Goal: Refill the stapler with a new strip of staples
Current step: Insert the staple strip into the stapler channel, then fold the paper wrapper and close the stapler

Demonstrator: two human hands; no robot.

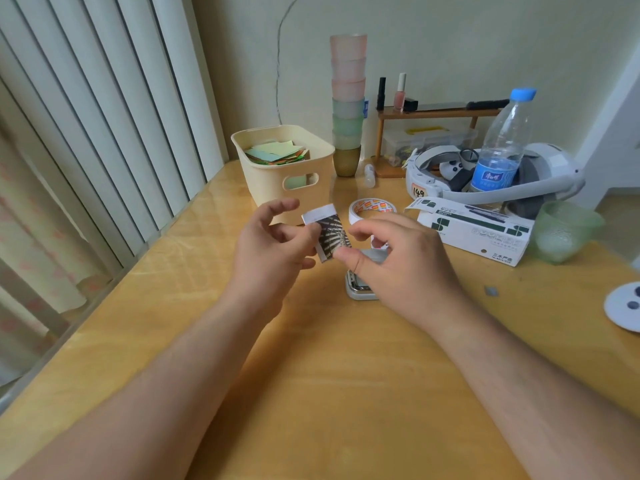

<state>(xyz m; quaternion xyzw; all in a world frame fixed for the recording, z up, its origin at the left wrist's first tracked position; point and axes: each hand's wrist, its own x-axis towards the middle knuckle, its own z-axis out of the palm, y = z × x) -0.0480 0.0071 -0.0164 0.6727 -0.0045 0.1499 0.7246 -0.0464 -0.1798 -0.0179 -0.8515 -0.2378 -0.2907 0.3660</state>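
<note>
- The left hand [273, 237] is raised above the worktop [311, 358], thumb and middle fingers pinched on the left edge of a small open staple box [327, 233]; its index finger is lifted clear.
- The box tilts between both hands, white flap up, rows of staples [332, 232] visible inside.
- The right hand [398, 261] is curled, its thumb tip touching the box's lower right corner and the fingers bent above it; whether it grips anything I cannot tell.
- The stapler [362, 289] lies on the worktop directly under the right hand, mostly hidden, its metal end showing.
- A tape roll [370, 209] sits just beyond the right hand's fingers.
</note>
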